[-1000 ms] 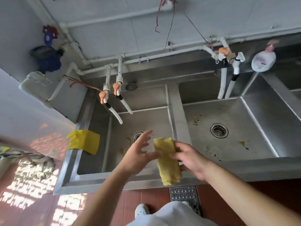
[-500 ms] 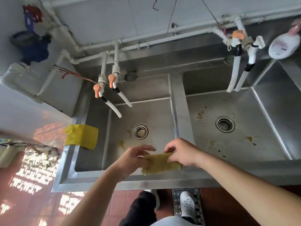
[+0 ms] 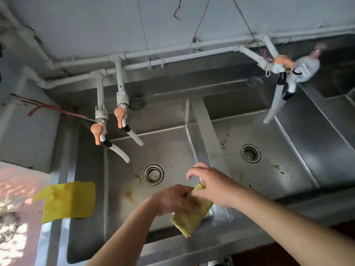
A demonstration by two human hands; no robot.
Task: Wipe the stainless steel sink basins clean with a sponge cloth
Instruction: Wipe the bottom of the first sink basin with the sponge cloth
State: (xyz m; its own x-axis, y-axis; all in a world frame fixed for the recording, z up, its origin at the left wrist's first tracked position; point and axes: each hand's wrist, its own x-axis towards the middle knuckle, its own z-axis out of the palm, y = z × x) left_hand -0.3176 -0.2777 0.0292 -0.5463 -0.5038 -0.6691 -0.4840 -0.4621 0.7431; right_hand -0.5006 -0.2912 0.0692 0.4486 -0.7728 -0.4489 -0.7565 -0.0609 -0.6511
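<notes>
While your left hand [image 3: 173, 200] grips the folded sponge cloth [image 3: 190, 215] at its upper end, your right hand [image 3: 213, 186] pinches the same end with thumb and forefinger, its other fingers spread loose above. The cloth hangs over the near edge of the left basin [image 3: 134, 189], close to the divider [image 3: 208, 135]. At nine o'clock from your hands a second yellow cloth [image 3: 67, 200] drapes over the sink's left rim. At eleven o'clock sits the left drain [image 3: 153, 174], with yellowish stains beside it. Farther off at eleven, two orange-handled taps [image 3: 107, 125] with white spouts hang over that basin. At one o'clock the right basin [image 3: 269, 166] shows its drain [image 3: 250, 153] and scattered brown spots. Beyond it at one o'clock, another tap pair [image 3: 282, 73] overlaps a white soap bottle [image 3: 307, 67].
</notes>
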